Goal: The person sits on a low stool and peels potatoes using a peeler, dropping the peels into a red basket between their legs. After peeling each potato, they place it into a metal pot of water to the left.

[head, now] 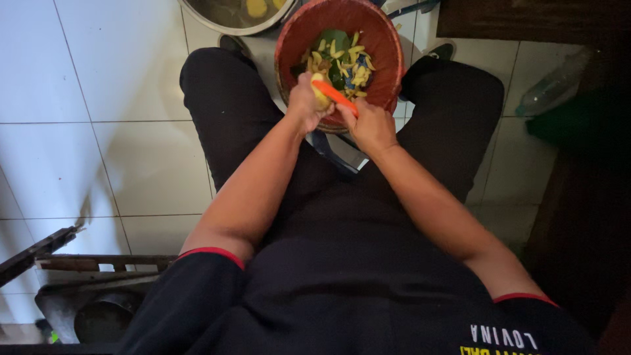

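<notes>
Here my left hand (pixel 306 100) is closed around a small pale yellow peeled piece of fruit or root (pixel 319 92), holding it just above the near rim of the round reddish-brown clay bowl (pixel 289 49). My right hand (pixel 372 125) is clamped on the orange plastic handle of a peeler or small knife (pixel 336 97), which lies slantwise across the yellow piece, touching it; I cannot tell which kind of blade it carries.

The bowl stands on the white tiled floor (pixel 131 144) between my feet, and inside it lies a heap of yellow strips and shavings (pixel 348 62) over a dark green leaf (pixel 335 39). Judging by that heap, a fair share of the cutting looks done, while the piece in my left hand is not finished yet.

Beyond the bowl, at the far edge of the floor in view, sits a round metal basin (pixel 217 20) with a few yellow pieces in it; whether those are waiting or finished I cannot tell. To the right, near the dark wall, a clear plastic bottle (pixel 555 82) lies on the floor.
</notes>
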